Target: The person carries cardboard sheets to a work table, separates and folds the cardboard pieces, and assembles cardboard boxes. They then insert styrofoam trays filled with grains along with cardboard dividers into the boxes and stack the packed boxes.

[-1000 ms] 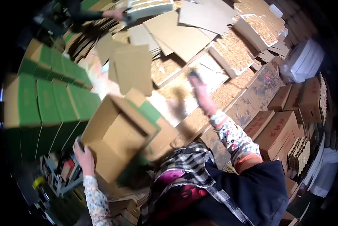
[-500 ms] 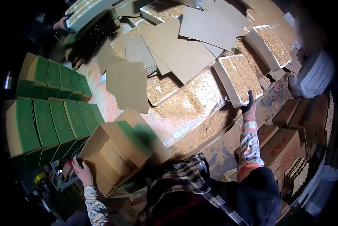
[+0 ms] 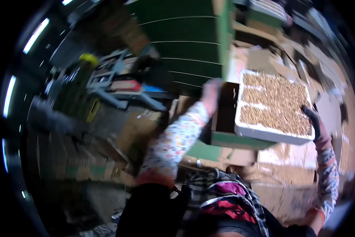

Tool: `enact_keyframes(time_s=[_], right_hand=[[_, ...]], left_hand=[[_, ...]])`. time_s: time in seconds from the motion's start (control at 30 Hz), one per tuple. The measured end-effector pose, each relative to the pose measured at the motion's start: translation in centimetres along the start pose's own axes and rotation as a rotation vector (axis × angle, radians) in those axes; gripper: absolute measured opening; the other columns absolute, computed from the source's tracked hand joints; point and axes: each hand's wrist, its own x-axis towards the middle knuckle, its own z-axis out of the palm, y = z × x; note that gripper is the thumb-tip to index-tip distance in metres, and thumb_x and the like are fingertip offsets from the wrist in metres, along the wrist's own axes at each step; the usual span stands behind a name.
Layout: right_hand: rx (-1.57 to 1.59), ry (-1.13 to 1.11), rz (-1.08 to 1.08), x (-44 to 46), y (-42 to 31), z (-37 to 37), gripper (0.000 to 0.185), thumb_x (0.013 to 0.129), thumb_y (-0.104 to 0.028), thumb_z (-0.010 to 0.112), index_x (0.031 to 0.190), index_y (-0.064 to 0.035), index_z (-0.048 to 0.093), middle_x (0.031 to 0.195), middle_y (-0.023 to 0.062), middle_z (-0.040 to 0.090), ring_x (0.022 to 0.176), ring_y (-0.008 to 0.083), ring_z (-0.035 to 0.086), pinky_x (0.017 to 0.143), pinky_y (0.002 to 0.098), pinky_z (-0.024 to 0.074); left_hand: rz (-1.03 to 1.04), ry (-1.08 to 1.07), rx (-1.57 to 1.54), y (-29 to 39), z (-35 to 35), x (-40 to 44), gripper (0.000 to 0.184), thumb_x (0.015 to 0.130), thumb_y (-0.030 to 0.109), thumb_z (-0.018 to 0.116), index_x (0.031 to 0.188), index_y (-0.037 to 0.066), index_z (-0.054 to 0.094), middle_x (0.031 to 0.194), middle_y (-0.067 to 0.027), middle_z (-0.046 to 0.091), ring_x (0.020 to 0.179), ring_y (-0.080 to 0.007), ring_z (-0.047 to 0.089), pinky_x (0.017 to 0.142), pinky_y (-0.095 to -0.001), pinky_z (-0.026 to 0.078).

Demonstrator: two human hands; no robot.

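Note:
A white foam box (image 3: 272, 134) full of loose brown shavings (image 3: 280, 104) is tilted a little over an open green-and-brown cardboard box (image 3: 242, 141). My right hand (image 3: 314, 120), in a dark-fingered glove, is closed on the foam box's right rim. The dark inside of the cardboard box shows to the left of the foam box. By the cardboard box's left edge is my left hand (image 3: 212, 94). It is smeared by motion, and whether it touches the edge I cannot tell.
Several green cartons (image 3: 185, 47) stand in a row beyond my left hand. At the left is a blue-grey metal frame (image 3: 110, 85) with a red part. Flat cardboard sheets (image 3: 329, 112) lie at the right. Another white tray (image 3: 267, 8) is at the top right.
The view has swung left. My right hand has brought the foam box from the bench to above the open cardboard box. My left hand stays near that box's edge.

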Motion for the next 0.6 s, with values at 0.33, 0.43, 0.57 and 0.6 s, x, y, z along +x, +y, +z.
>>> enact_keyframes(time_s=[0.33,0.43,0.57,0.6], right_hand=[[-0.070,0.429,-0.170,5.9,10.2,11.9,0.038,0.084,-0.015,0.064,0.115,0.0018,0.050,0.101,0.0095,0.059,0.089,0.0172,0.057,0.077,0.0311,0.0471],[-0.608,0.519,-0.723,6.3,4.9,9.4,0.051,0.078,-0.012,0.068,0.123,0.0024,0.046,0.122,0.0185,0.050,0.117,0.0310,0.047,0.099,0.0385,0.0377],[-1.376,0.756,-0.268,15.5,9.7,-2.1,0.067,0.075,-0.040,0.068,0.126,-0.0024,0.046,0.126,0.0236,0.046,0.116,0.0386,0.043,0.100,0.0462,0.0327],[-1.451,0.596,-0.113,16.6,10.6,-3.2,0.064,0.079,-0.037,0.064,0.127,-0.0004,0.045,0.127,0.0237,0.046,0.119,0.0375,0.041,0.102,0.0468,0.0296]], left_hand=[[-0.121,-0.234,0.635,2.6,-1.2,0.2,0.042,0.072,0.004,0.048,0.113,-0.002,0.052,0.084,-0.0238,0.061,0.075,-0.0365,0.060,0.067,-0.0436,0.048],[-0.163,-0.319,0.811,3.1,-1.9,0.7,0.040,0.073,0.005,0.052,0.112,0.000,0.050,0.103,-0.0228,0.058,0.097,-0.0370,0.057,0.082,-0.0425,0.045],[-0.145,-0.198,0.864,4.2,-0.5,0.2,0.043,0.074,0.006,0.052,0.116,0.000,0.049,0.102,-0.0230,0.059,0.094,-0.0376,0.058,0.081,-0.0416,0.047],[-0.334,-0.171,0.651,6.4,0.1,-0.3,0.044,0.076,0.008,0.051,0.119,0.001,0.049,0.101,-0.0227,0.060,0.090,-0.0374,0.059,0.077,-0.0423,0.048]])
